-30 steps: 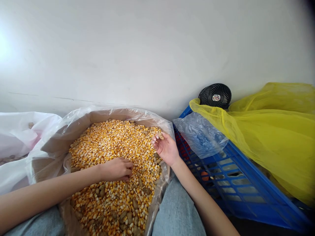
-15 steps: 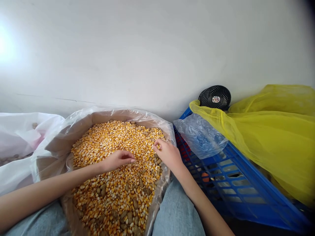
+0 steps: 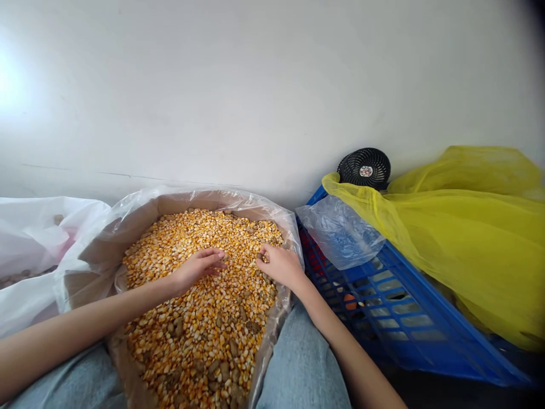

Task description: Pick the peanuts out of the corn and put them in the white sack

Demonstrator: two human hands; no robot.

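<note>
Head-camera view, looking down over the lap. A cardboard box [image 3: 99, 250] lined with a clear plastic liner [image 3: 238, 199] sits between the person's denim-covered thighs [image 3: 302, 369] and is filled with dried corn kernels [image 3: 191, 241]. Brown peanut pods [image 3: 252, 326] lie among the kernels, most thickly toward the near and right side.

The left hand [image 3: 196, 268] reaches in over the left rim, flat and open, with its fingers extended just above the kernels. The right hand [image 3: 281, 266] comes in over the near right rim, close to the right wall. Its fingers [image 3: 263, 251] are curled into a narrow pinch at the surface of the pile; whether they hold a kernel or pod cannot be told.

The fingertips of the two hands are near each other, with only a narrow strip of kernels between them. The far half of the pile has open room above it, up to the liner's far edge and a white wall [image 3: 255, 85].

At left, a white plastic bag [image 3: 42, 238] lies against the box. At right, just beside the box, stands a blue plastic crate [image 3: 383, 301], partly covered by a clear plastic bag [image 3: 338, 236] and a yellow plastic sheet [image 3: 460, 250]. A small black fan [image 3: 364, 169] stands behind the crate's far corner.
</note>
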